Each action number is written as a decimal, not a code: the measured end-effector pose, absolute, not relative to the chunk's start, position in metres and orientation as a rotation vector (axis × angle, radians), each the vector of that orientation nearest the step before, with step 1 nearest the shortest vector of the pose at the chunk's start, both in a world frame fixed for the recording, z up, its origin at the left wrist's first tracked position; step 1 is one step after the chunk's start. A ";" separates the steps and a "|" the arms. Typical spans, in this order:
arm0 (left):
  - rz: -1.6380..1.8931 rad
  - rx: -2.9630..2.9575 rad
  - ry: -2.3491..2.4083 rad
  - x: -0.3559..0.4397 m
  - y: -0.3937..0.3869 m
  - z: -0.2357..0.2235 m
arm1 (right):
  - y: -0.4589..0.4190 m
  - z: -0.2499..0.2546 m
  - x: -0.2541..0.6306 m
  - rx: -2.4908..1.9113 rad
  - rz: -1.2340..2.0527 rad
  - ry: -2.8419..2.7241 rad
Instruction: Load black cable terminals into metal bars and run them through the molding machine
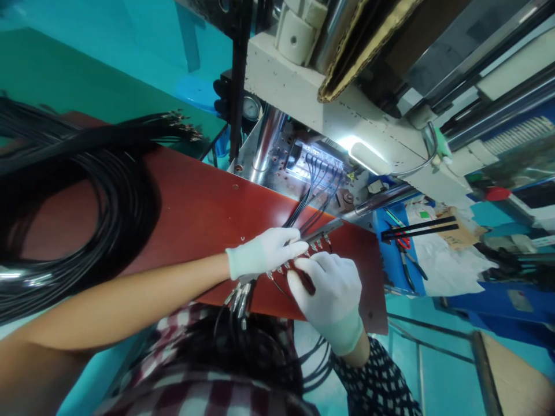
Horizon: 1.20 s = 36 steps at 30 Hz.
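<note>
My left hand (271,249), in a white glove, lies over a long metal bar (324,230) on the red-brown table, its fingers and thumb closed about the bar. Small metal connectors (315,245) stand in a row along the bar's near edge. At that row is my right hand (332,289), also gloved, with fingers curled in; what its fingertips pinch is hidden. A thin black cable runs from the row toward the table's near edge. Below my left wrist, a bundle of metal cable ends (240,300) hangs over the edge toward my lap.
Behind the table (195,202) stands a press with a lit metal mould (318,162), black cables (306,205) leading out of it. A large coil of black cables (117,214) lies at left. Pliers (407,268) rest on a blue surface at right.
</note>
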<state>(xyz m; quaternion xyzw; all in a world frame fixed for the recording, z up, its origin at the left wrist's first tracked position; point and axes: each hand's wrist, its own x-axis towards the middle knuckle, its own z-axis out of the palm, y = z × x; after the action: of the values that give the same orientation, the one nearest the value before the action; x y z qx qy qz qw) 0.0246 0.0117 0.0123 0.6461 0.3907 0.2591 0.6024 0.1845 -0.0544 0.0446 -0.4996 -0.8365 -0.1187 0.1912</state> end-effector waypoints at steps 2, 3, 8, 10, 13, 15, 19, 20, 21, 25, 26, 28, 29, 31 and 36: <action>0.591 1.453 0.913 0.025 0.011 0.014 | -0.056 0.045 0.182 -1.389 -0.326 -2.386; 0.592 1.440 0.906 0.025 0.011 0.014 | -0.056 0.044 0.180 -1.386 -0.338 -2.396; 0.606 1.443 0.874 0.024 0.012 0.012 | -0.051 0.035 0.174 -1.398 -0.385 -2.379; 0.609 1.441 0.877 0.024 0.011 0.013 | -0.051 0.034 0.174 -1.401 -0.380 -2.382; 0.591 1.400 0.882 0.025 0.010 0.014 | -0.054 0.038 0.176 -1.406 -0.349 -2.381; 0.582 1.383 0.882 0.025 0.010 0.014 | -0.059 0.043 0.176 -1.403 -0.309 -2.377; 0.609 1.440 0.909 0.025 0.010 0.013 | -0.062 0.046 0.172 -1.394 -0.276 -2.412; 0.608 1.448 0.919 0.025 0.011 0.013 | -0.061 0.045 0.170 -1.401 -0.285 -2.425; 0.603 1.451 0.927 0.025 0.011 0.013 | -0.060 0.043 0.168 -1.412 -0.297 -2.431; 0.621 1.479 0.935 0.026 0.012 0.013 | -0.056 0.037 0.163 -1.442 -0.331 -2.424; 0.635 1.485 0.932 0.026 0.012 0.012 | -0.056 0.037 0.163 -1.443 -0.331 -2.419; 0.649 1.485 0.924 0.026 0.012 0.012 | -0.057 0.038 0.164 -1.439 -0.318 -2.418; 0.646 1.481 0.918 0.026 0.012 0.012 | -0.058 0.040 0.165 -1.436 -0.305 -2.420; 0.628 1.473 0.910 0.025 0.012 0.013 | -0.061 0.045 0.165 -1.425 -0.262 -2.428; 0.605 1.470 0.940 0.026 0.013 0.014 | -0.069 0.044 0.154 -1.425 -0.275 -2.442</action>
<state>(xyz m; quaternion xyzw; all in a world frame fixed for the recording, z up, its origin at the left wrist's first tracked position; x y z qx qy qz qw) 0.0255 0.0127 0.0143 0.6348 0.4060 0.2612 0.6033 0.1535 -0.0694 0.0436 -0.4959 -0.8499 -0.0956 0.1499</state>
